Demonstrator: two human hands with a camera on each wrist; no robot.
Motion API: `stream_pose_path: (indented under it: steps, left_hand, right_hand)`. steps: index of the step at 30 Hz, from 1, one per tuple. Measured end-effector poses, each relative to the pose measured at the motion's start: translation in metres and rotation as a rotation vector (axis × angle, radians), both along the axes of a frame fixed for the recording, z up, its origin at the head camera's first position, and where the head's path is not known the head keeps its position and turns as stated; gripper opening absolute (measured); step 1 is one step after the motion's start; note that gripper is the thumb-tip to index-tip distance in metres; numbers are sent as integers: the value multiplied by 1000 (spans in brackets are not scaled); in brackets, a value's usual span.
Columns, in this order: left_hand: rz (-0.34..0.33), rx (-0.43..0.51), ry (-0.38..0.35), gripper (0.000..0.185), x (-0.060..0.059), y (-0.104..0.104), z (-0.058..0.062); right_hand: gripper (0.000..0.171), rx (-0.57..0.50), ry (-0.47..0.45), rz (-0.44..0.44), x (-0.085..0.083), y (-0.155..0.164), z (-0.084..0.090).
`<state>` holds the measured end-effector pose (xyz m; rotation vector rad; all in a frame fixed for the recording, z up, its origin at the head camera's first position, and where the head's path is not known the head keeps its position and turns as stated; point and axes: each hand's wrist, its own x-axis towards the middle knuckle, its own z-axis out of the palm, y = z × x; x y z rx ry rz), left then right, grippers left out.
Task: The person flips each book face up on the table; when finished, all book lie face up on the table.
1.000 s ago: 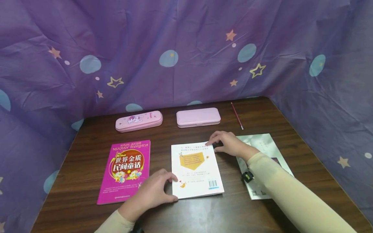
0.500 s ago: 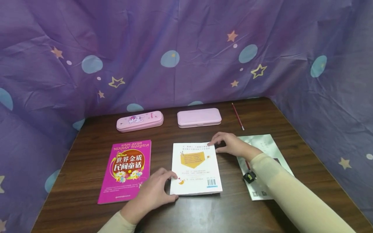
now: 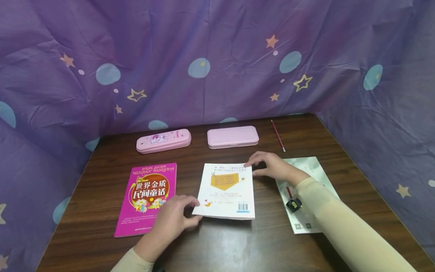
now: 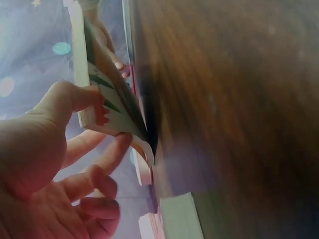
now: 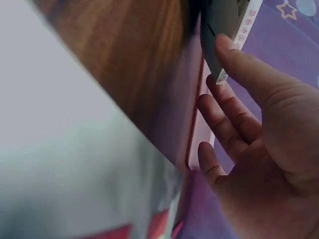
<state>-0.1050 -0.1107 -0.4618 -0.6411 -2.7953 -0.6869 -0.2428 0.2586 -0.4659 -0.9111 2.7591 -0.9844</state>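
A white book (image 3: 227, 189) lies back cover up in the middle of the dark wooden table (image 3: 238, 245), its near edge raised off the wood. My left hand (image 3: 185, 213) pinches the book's near left corner. In the left wrist view the thumb (image 4: 75, 97) sits on top of that corner (image 4: 112, 112) and the fingers (image 4: 107, 154) curl beneath. My right hand (image 3: 259, 166) holds the far right corner. The right wrist view shows the thumb (image 5: 249, 64) on the corner (image 5: 219, 30), with the fingers below it.
A pink storybook (image 3: 147, 198) lies left of the white book. Two pink pencil cases (image 3: 163, 141) (image 3: 232, 136) and a red pencil (image 3: 278, 135) lie toward the back. A pale booklet (image 3: 307, 170) sits under my right forearm. Purple starred cloth (image 3: 204, 56) walls three sides.
My left hand has lifted the white book's near left corner, so the near edge now stands off the table. The right hand stays at the far right corner.
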Motion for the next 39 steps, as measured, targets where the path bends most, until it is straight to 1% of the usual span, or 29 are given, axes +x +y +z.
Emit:
stream_pose_path:
  steps: [3, 7, 10, 13, 16, 18, 20, 22, 26, 29, 33, 39]
  left_hand:
    - [22, 19, 43, 30, -1, -2, 3]
    - [27, 72, 117, 27, -3, -5, 5]
    - [34, 135, 178, 25, -3, -7, 7]
    - [53, 194, 233, 26, -4, -8, 9]
    - [62, 262, 264, 26, -5, -9, 11]
    - [62, 313, 272, 26, -5, -10, 13]
    - [49, 370, 276, 25, -7, -11, 15]
    - [21, 427, 288, 25, -8, -12, 17]
    - [-34, 515, 322, 25, -10, -14, 21]
    - [-43, 541, 343, 26, -9, -14, 24]
    - [-31, 555, 356, 27, -7, -14, 28]
    - [-4, 589, 339, 24, -5, -14, 31]
  right_hand:
    - [33, -25, 10, -6, -2, 3, 5]
    - [29, -82, 37, -9, -6, 6, 12]
    - [27, -114, 59, -18, -7, 7, 16]
    - [25, -146, 50, -50, -7, 7, 23]
    - [23, -183, 54, -66, -7, 6, 30]
    - [23, -221, 64, -58, -8, 6, 34]
    - [22, -264, 78, -46, -9, 5, 37]
    - [20, -306, 84, -36, -9, 4, 40]
    - [17, -369, 57, -32, -9, 2, 44]
    - [15, -410, 32, -49, -9, 1, 47]
    - [15, -457, 15, -86, -7, -1, 51]
    - [16, -480, 3, -117, -4, -2, 58]
